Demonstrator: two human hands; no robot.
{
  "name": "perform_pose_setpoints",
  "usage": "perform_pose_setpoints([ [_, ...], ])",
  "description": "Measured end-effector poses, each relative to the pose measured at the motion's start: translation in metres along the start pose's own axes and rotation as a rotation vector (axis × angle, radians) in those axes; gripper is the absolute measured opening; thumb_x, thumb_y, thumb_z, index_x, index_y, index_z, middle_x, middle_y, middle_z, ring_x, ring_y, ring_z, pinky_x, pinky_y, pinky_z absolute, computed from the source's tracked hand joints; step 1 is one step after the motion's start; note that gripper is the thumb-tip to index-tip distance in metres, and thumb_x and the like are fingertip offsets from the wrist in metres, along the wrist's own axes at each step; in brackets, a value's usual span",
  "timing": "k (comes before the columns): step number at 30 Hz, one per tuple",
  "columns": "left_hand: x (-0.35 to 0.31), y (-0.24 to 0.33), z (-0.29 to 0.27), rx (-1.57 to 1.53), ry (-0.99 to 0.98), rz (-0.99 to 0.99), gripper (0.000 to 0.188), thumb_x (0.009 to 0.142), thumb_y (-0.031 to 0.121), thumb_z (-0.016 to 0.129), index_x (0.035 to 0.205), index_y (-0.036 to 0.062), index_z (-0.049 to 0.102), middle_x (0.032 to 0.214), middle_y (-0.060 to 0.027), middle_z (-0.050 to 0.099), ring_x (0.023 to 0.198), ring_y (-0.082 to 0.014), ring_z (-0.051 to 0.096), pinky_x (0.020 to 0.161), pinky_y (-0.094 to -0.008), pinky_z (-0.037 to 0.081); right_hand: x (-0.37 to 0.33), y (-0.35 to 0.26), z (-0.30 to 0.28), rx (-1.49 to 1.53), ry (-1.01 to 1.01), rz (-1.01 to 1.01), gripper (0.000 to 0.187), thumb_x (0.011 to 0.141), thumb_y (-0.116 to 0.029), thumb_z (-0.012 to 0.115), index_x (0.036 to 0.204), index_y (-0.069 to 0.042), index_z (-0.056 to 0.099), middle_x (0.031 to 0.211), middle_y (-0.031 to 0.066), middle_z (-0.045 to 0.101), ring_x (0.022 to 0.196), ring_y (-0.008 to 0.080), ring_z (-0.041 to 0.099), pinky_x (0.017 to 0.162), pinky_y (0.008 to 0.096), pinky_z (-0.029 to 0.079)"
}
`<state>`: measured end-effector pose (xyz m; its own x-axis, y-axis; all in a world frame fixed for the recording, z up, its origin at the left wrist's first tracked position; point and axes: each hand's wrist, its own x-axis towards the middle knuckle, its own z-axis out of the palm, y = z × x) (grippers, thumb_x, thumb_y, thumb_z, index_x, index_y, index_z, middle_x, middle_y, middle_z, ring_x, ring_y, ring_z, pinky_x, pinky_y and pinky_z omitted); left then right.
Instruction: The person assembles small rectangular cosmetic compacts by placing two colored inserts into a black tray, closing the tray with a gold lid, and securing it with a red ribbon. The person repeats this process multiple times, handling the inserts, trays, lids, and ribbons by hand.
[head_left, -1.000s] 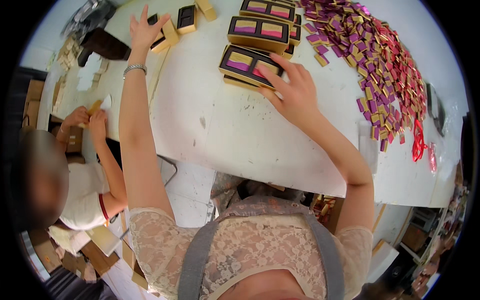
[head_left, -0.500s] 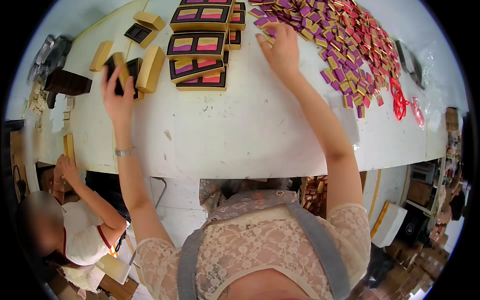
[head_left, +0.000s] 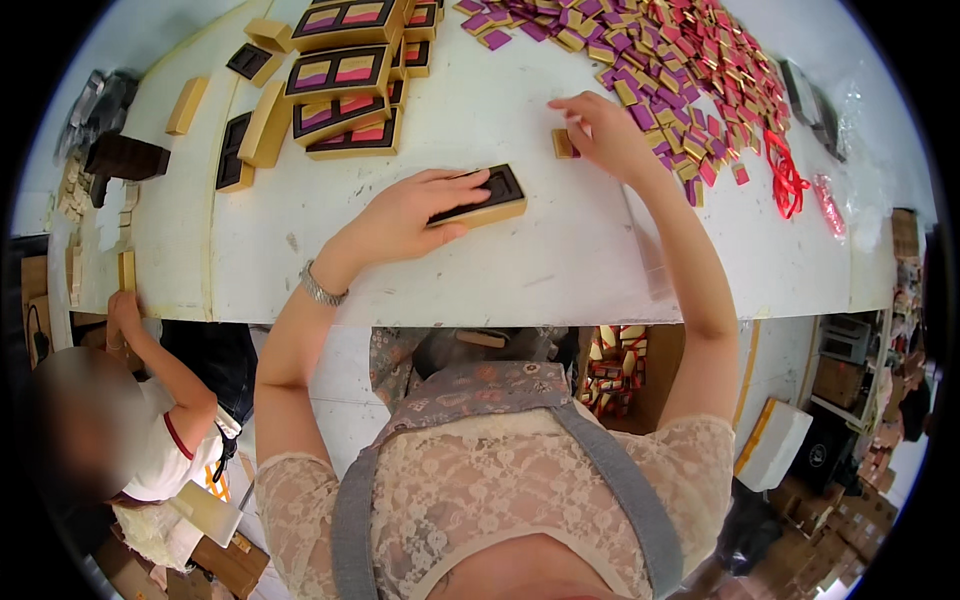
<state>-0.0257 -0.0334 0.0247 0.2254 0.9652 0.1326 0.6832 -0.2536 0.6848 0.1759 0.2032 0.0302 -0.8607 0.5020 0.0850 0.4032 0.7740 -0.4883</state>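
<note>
Since the earlier frame, the gold box (head_left: 500, 210) had been carried by the left hand (head_left: 405, 218) from the boxes on the left to mid-table, and the right hand (head_left: 605, 135) had been drawn down nearer the person. The box was lying with its long axis running left to right, its right end angled slightly away from the person. Its left part was clasped by the left hand, fingers laid over the top and thumb along the near side, so the black tray (head_left: 507, 180) was partly covered; only its right end was left exposed. That end was nearer the right hand, which was held beyond and to the right of the box, index finger stretched out. Beside its thumb a small piece (head_left: 563, 144) was seen; whether it was pinched could not be told. Beyond the box to the left, filled boxes (head_left: 340, 75) were stacked, with an empty box (head_left: 232, 150) farther left. Beyond it to the right, wrapped pieces (head_left: 665, 85) were heaped, with red ribbon (head_left: 785, 180) laid at their side.
</note>
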Motion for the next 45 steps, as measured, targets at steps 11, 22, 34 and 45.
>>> perform_pose_setpoints([
  [11,-0.005,0.011,0.025,-0.083,0.33,-0.379,0.086,0.065,0.023,0.084,0.138,0.0094,0.04,0.116,-0.0082,0.058,0.11,-0.0262,0.055,0.095,-0.0372,0.045,-0.038,0.0,0.017,0.164,0.221,-0.154,0.034,0.075,-0.013,0.078,0.108,-0.011,0.07,0.102,0.0079,0.062,0.082,0.0208,0.063,0.071,0.031,0.053],
  [22,0.015,0.001,0.052,0.36,0.425,0.026,0.074,0.075,0.021,0.076,0.14,0.0085,0.041,0.138,-0.0149,0.047,0.106,-0.0323,0.054,0.088,-0.0378,0.049,-0.064,-0.084,0.059,-0.364,0.211,-0.444,0.055,0.086,-0.052,0.056,0.114,-0.004,0.062,0.138,0.0078,0.05,0.13,0.0276,0.042,0.106,0.0461,0.031],
  [34,0.02,0.004,0.047,0.501,0.369,-0.07,0.049,0.081,0.018,0.069,0.129,0.0163,0.059,0.138,-0.0081,0.048,0.107,-0.0307,0.05,0.092,-0.0384,0.046,-0.093,0.149,-0.047,-0.373,0.525,0.178,0.027,0.083,-0.019,0.064,0.108,-0.01,0.071,0.102,0.0099,0.069,0.095,0.0274,0.062,0.092,0.0395,0.046],
  [45,0.013,0.003,0.052,0.444,0.357,-0.048,0.05,0.082,0.019,0.067,0.131,0.0146,0.056,0.139,-0.0089,0.046,0.111,-0.0324,0.047,0.096,-0.0399,0.042,-0.119,0.142,-0.053,-0.613,0.528,0.433,0.029,0.083,-0.027,0.067,0.107,-0.011,0.07,0.083,0.0107,0.069,0.072,0.0294,0.067,0.064,0.0371,0.054],
])
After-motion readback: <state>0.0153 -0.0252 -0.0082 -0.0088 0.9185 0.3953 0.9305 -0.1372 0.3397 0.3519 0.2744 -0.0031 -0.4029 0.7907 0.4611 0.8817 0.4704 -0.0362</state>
